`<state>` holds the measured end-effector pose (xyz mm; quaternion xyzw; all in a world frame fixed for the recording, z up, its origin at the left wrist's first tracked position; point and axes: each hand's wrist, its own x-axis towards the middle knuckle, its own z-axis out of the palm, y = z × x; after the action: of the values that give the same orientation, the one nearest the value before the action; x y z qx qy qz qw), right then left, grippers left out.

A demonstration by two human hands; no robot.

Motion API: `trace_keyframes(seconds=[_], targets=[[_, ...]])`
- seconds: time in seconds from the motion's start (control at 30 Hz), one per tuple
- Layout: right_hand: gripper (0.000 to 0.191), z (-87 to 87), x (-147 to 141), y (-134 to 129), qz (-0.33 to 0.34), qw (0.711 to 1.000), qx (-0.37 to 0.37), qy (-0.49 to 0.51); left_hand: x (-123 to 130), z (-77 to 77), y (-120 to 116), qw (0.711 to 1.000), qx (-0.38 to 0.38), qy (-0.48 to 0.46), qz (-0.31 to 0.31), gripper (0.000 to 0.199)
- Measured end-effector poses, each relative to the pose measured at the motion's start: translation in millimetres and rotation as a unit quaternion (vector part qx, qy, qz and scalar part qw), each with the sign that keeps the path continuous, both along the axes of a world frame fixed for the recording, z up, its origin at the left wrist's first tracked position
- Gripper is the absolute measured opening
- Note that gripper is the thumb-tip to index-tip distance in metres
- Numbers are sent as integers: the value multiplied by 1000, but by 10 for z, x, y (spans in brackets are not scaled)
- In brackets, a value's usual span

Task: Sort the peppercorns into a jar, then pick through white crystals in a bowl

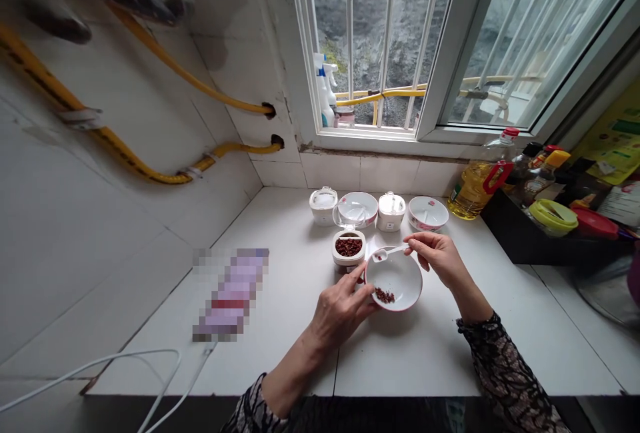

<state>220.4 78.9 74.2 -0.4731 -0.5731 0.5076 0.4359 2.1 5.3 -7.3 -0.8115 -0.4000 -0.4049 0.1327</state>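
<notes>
1. Head view, the hands. The left hand (337, 306) holds the near bowl (409, 286) at its left side, thumb at the rim; whether its extended index finger touches the open container (349, 260) cannot be told. The right hand (440, 258) pinches the handle of a small white spoon (397, 250), its fingers narrow upon it.

2. Head view, the contents. The near bowl stands on the desk (425, 360), with a small heap of dried red-brown grains (385, 296) on the left part of its floor. The spoon lies across the bowl's far part, a few similar pieces in its scoop. Just beside the bowl, the open container has its clear lid raised and shows many such grains.

3. Head view, the stage reached. A portion already lies in the bowl, and the work appears partly done; the pieces in the scoop are not on the heap. How much more is needed, if any, cannot be told.

4. Head view, the surroundings. Behind stand a left white container (323, 208), a left rear bowl (358, 207), a right white container (391, 214) and a right rear bowl (429, 213).
</notes>
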Motion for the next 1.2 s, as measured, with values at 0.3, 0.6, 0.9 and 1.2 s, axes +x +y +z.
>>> trace_keyframes(seconds=[0.3,0.6,0.9,1.2], targets=[[18,-151,-409,-108,-36,942,313,-113,11,-18,3,1000,-20,-9,-13,26],[27,-163,-437,-159,-12,828,509,-236,7,-54,10,999,-41,-8,-11,26],[16,39,-41,-135,-15,927,323,-189,9,-16,-9,1000,-26,-1,-15,26],[22,-74,-29,-202,127,879,261,-378,3,9,-17,1000,-4,12,-18,23]])
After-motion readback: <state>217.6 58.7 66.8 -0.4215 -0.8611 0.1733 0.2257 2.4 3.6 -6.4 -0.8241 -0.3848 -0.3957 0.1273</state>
